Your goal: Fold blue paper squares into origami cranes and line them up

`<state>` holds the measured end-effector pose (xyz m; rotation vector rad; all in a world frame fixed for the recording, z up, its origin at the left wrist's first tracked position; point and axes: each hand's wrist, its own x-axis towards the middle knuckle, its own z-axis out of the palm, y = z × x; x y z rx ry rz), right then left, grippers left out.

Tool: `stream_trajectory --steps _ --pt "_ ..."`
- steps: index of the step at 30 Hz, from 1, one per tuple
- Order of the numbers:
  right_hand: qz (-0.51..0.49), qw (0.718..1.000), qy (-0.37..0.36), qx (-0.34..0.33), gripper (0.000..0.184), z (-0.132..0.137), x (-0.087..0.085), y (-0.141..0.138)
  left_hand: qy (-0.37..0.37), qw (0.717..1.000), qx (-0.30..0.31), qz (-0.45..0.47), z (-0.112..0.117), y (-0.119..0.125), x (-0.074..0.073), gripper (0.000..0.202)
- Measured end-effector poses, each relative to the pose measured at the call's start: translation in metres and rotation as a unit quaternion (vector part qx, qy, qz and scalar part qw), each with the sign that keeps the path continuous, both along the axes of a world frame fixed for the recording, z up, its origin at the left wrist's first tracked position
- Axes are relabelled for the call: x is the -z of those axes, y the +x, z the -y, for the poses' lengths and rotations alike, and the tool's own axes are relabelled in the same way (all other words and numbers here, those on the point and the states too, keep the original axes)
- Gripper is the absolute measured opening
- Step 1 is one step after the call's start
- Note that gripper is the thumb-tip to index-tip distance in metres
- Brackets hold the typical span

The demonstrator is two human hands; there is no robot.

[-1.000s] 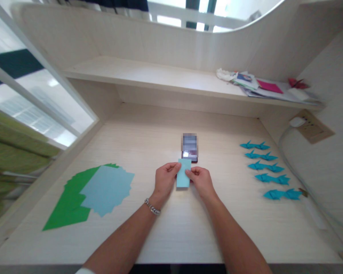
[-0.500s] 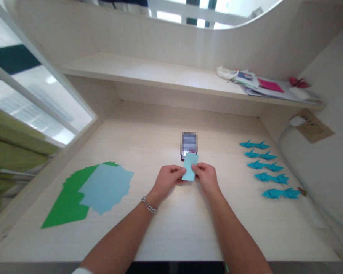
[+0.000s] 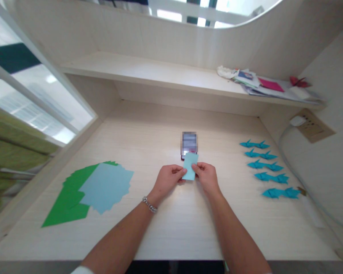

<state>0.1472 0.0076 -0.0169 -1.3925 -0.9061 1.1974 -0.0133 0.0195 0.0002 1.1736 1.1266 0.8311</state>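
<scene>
Between my two hands is a light blue folded paper (image 3: 190, 166), a narrow upright rectangle above the desk. My left hand (image 3: 171, 176) pinches its left edge, thumb on the front face. On the opposite edge, my right hand (image 3: 205, 176) grips it the same way with its thumb on the front. The fingers behind the paper are mostly hidden. Just beyond it lies a phone (image 3: 189, 142) with a blurred screen, its near end partly covered by the paper.
Fanned light blue sheets (image 3: 107, 188) overlap green sheets (image 3: 65, 201) at the left. Several blue origami pieces (image 3: 265, 166) line the right side. A shelf (image 3: 160, 74) runs across the back, bearing papers (image 3: 270, 84). A charger (image 3: 297, 121) and its cable are at the right wall.
Almost nothing differs. Both hands keep the same pinch on the folded paper, and the view has shifted very slightly.
</scene>
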Motion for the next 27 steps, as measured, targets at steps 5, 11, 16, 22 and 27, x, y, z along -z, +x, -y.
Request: stream_trajectory --steps 5,11,16,22,27 --pt "0.024 1.0 0.001 0.0 0.039 0.0001 -0.0007 -0.0016 0.006 1.0 -0.014 0.002 0.0015 0.0013 -0.0023 0.028" --pt "0.006 0.999 -0.03 -0.024 0.039 0.0018 -0.0027 -0.0063 0.044 0.998 -0.034 -0.029 0.0007 0.0004 -0.0029 0.028" --pt "0.012 0.999 -0.044 -0.026 0.039 0.0021 -0.003 -0.0044 0.037 0.999 -0.03 -0.024 0.0006 0.0005 -0.0011 0.029" --pt "0.007 0.999 -0.038 -0.031 0.038 0.0022 -0.0005 -0.0033 0.029 0.999 -0.022 -0.021 0.0002 0.0003 -0.0012 0.03" --pt "0.019 0.999 -0.032 -0.023 0.037 0.0031 -0.0031 -0.004 0.025 0.999 -0.031 -0.018 -0.0001 0.0007 -0.0011 0.029"
